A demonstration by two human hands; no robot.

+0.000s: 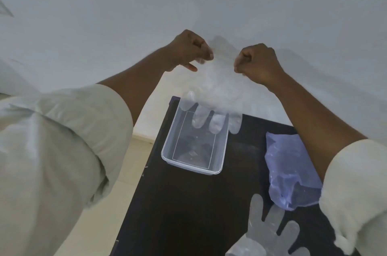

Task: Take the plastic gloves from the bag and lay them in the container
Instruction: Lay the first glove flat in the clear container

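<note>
Left hand [188,50] and right hand [258,63] each pinched a cuff corner of the thin clear plastic glove [215,88], which hung lengthwise, fingers down, over the far end of the clear rectangular plastic container [167,146]; crumpled bluish plastic bag [291,170] lay rightward.
</note>
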